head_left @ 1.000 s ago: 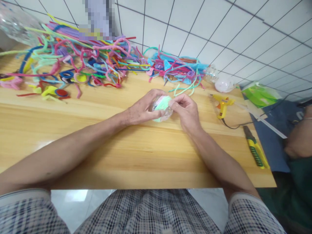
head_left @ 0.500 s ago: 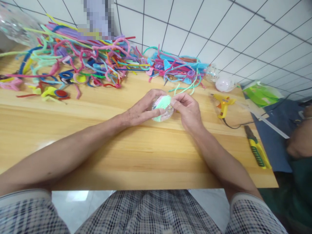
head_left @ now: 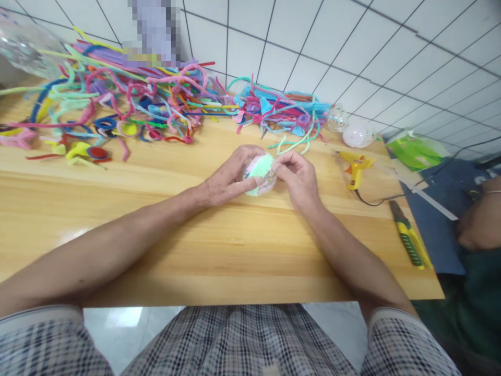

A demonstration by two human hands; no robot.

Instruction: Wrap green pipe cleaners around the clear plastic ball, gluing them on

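Observation:
Just above the table, my left hand grips a clear round ball from its left side, thumb across the front. Mint-green pipe cleaners cover part of the ball, with a pale pink patch beside them. At the ball's upper right edge, the thumb and index finger of my right hand are pinched together on the mint-green pipe cleaner; the fingertips hide its end. Loose pale green pipe cleaners lie on the table just beyond my right hand.
A big tangle of coloured pipe cleaners spreads along the back left, with a bluish bundle beside it. To the right are a pinkish clear ball, a yellow glue gun with a cord, and yellow-green pliers. Another person's arm shows far right.
The whole view has shifted slightly. Both hands keep their hold on the ball, and my right fingers stay pinched at its edge with hardly any movement.

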